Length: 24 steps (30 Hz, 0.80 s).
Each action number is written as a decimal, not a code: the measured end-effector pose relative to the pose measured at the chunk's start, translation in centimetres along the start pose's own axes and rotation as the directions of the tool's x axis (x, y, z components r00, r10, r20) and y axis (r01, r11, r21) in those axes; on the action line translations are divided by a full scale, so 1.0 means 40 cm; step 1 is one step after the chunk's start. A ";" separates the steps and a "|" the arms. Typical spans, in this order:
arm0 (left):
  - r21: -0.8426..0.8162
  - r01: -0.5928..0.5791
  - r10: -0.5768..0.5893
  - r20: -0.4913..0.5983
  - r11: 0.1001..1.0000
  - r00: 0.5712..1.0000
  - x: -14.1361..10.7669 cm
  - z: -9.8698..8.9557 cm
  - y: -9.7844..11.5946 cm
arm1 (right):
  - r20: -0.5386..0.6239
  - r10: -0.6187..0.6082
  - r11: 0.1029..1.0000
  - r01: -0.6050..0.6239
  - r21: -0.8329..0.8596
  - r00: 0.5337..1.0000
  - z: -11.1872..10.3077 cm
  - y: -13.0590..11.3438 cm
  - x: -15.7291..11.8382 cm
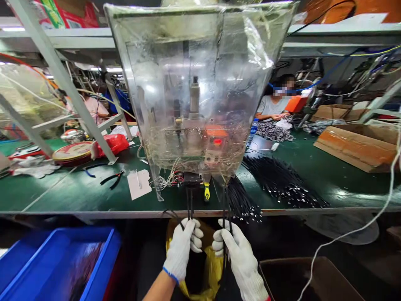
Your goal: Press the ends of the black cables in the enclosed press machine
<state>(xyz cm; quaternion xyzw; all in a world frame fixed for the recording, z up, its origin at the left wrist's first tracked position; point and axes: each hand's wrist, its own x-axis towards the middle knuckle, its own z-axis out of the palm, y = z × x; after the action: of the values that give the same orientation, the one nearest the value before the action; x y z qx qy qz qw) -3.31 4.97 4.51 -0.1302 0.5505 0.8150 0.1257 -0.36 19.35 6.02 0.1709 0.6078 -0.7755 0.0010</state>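
The gloved left hand, fingers curled, pinches black cables and the gloved right hand similarly grips more cable strands, below the clear plastic guard, with a cable heap to its right and a co-worker beyond.

No word, number or brand can be read. High up and to the left of the left hand, the red box bears white and green patches, too blurred to make out any lettering. Lower, beyond and left of the same hand, the round tin has reddish marks on its pale top, illegible. Beyond the right hand, any print on the blue bottle is too small
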 end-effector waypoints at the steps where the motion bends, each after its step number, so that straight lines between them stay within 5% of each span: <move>1: 0.022 -0.002 0.002 -0.005 1.000 1.000 -0.002 -0.001 0.003 | 0.014 0.002 1.000 -0.002 0.007 1.000 0.006 -0.004 -0.008; 8: 0.143 -0.015 0.025 -0.070 0.990 0.997 -0.059 0.004 0.054 | 0.156 -0.050 0.989 0.027 0.145 0.986 0.081 -0.055 -0.024; 12: 0.244 0.158 -0.117 -0.172 0.957 0.978 -0.156 -0.061 0.002 | 0.270 -0.013 0.983 -0.036 0.178 0.963 0.131 -0.044 0.013; 15: 0.131 0.328 -0.308 -0.152 0.935 0.939 -0.205 -0.141 -0.079 | 0.348 0.107 0.962 -0.185 0.201 0.932 0.154 -0.001 0.040; 18: -0.137 0.377 -0.384 -0.026 0.916 0.923 -0.199 -0.184 -0.130 | 0.367 0.195 0.927 -0.294 0.235 0.909 0.167 0.034 0.063; 24: -0.459 0.258 -0.314 -0.048 0.850 0.948 -0.126 -0.124 -0.088 | 0.398 0.201 0.886 -0.339 0.316 0.895 0.214 -0.016 0.160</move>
<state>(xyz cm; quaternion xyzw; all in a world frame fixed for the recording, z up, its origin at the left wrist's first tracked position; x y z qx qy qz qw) 3.00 1.33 1.46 -0.2853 0.3292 0.8822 0.1789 -8.77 12.75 6.65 0.1096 0.4066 -0.8874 0.1875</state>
